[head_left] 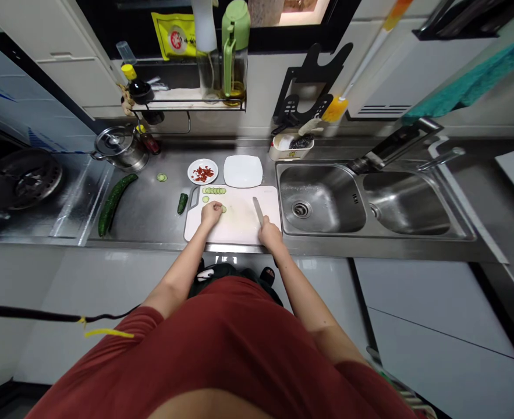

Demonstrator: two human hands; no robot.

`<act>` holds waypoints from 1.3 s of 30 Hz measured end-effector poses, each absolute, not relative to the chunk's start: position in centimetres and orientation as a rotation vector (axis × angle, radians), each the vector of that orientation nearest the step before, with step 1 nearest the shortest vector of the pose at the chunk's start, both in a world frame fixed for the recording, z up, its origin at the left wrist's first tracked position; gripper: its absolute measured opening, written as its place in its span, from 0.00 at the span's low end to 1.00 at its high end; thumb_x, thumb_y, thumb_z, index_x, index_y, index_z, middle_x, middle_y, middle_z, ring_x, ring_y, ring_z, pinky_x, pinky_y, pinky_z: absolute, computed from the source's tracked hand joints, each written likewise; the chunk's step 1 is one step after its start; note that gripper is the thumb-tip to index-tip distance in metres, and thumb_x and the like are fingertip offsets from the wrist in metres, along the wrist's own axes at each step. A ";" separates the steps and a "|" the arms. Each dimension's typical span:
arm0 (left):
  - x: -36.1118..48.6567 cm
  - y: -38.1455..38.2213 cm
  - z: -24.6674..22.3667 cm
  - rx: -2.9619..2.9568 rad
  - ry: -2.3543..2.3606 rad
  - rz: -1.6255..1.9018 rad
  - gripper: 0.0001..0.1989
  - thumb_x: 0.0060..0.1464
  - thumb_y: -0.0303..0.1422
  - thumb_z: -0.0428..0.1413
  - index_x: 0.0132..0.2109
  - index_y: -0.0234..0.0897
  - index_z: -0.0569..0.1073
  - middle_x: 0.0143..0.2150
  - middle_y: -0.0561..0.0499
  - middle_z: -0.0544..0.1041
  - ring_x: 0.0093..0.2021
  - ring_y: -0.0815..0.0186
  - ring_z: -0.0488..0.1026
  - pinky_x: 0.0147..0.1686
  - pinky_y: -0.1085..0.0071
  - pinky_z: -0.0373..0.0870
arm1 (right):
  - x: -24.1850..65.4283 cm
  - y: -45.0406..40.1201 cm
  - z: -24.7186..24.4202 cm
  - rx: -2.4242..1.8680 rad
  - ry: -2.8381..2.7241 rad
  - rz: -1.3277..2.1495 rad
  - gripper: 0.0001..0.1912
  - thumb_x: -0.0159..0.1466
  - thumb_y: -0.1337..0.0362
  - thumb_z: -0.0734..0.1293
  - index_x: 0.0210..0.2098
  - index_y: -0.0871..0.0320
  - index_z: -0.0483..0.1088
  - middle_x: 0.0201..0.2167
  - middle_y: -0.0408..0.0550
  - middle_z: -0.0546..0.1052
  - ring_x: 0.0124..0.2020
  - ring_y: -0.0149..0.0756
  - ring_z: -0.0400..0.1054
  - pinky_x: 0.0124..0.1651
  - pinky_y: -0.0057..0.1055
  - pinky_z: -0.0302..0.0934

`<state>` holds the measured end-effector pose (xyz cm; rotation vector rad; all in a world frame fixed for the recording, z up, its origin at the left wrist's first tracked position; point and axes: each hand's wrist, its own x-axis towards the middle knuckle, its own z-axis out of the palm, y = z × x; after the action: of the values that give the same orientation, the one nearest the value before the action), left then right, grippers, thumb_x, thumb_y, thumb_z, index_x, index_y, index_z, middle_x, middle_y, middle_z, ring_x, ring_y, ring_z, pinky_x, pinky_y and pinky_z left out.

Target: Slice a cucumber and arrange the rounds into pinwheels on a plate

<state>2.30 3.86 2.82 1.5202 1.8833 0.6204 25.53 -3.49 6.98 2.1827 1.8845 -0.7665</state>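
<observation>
My right hand (270,234) is wrapped round the handle of a knife (258,210), whose blade points away from me over the right part of the white cutting board (243,227). On the board's left half, my left hand (212,213) has its fingers pinched together beside a cucumber slice (224,209); whether they grip a slice is too small to tell. A row of cucumber slices (214,191) lies along the board's far left edge, with a single slice (205,199) just below it. A short cucumber piece (182,203) rests on the counter left of the board.
Behind the board are a plate of red pieces (203,172) and a white plate (243,171). A long cucumber (114,203), some slices (162,177) and a steel pot (119,148) stand left. At right is a double sink (322,224); a bottle shelf (191,106) hangs above.
</observation>
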 end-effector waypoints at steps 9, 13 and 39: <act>2.0 2.5 2.6 1.716 1.972 0.592 0.14 0.53 0.30 0.52 0.46 0.37 0.77 0.41 0.46 0.77 0.41 0.63 0.73 0.45 0.70 0.67 | 25.6 -3.5 6.9 2.201 1.900 -0.748 0.18 0.67 0.69 0.54 0.56 0.62 0.56 0.42 0.60 0.75 0.43 0.45 0.71 0.42 0.35 0.61; 1.7 2.5 2.5 1.703 1.962 0.591 0.16 0.53 0.31 0.53 0.49 0.36 0.75 0.38 0.47 0.77 0.41 0.64 0.73 0.46 0.70 0.67 | 25.8 -3.5 7.1 2.183 1.913 -0.744 0.17 0.67 0.69 0.53 0.56 0.62 0.56 0.42 0.59 0.75 0.43 0.45 0.71 0.42 0.34 0.61; 1.3 3.6 1.9 1.599 2.021 0.564 0.13 0.52 0.30 0.53 0.45 0.39 0.73 0.36 0.50 0.77 0.39 0.64 0.73 0.40 0.71 0.65 | 20.0 -5.2 9.0 1.739 2.250 -0.728 0.16 0.67 0.70 0.53 0.53 0.58 0.59 0.41 0.58 0.75 0.44 0.46 0.70 0.44 0.36 0.61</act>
<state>1.25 3.58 1.94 1.5987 2.0213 0.5637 20.00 -5.15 8.99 1.7389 2.2496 -0.7278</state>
